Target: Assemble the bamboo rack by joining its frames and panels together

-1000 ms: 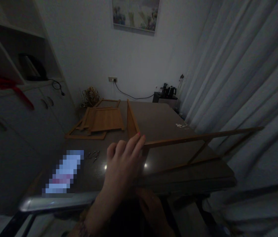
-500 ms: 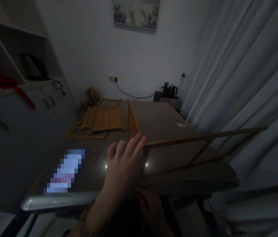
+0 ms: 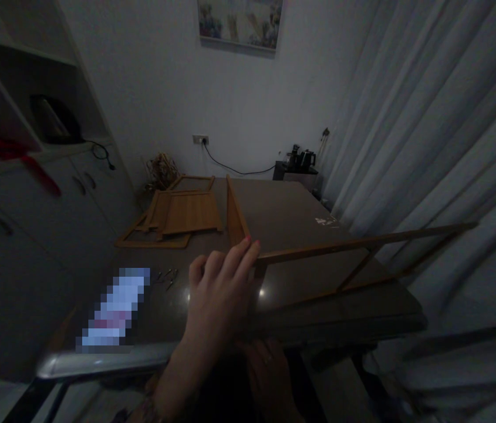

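My left hand (image 3: 221, 288) is closed over the corner where an upright wooden panel (image 3: 236, 214) meets a long wooden frame (image 3: 362, 242). Its fingertips rest on the top edge there. The frame stands on its side, with a crossbar, and runs off to the right along the table (image 3: 274, 202). Lower down, by the table's front edge, is my right hand (image 3: 269, 370), with a ring on one finger. Its fingers are bent and close together in shadow; whatever they hold is hidden. Several small metal screws or fittings (image 3: 171, 277) lie left of my left hand.
Flat wooden panels (image 3: 192, 211) and a frame (image 3: 155, 242) are stacked at the back left. A blurred-out bright screen (image 3: 115, 308) lies at the front left. White scraps (image 3: 327, 222) sit on the right. Cabinets (image 3: 40, 217) flank the left side, a curtain (image 3: 428, 147) the right.
My right hand has turned slightly and lifted a little, so its fingers and ring show more. My left hand stays on the corner. The view has shifted slightly.
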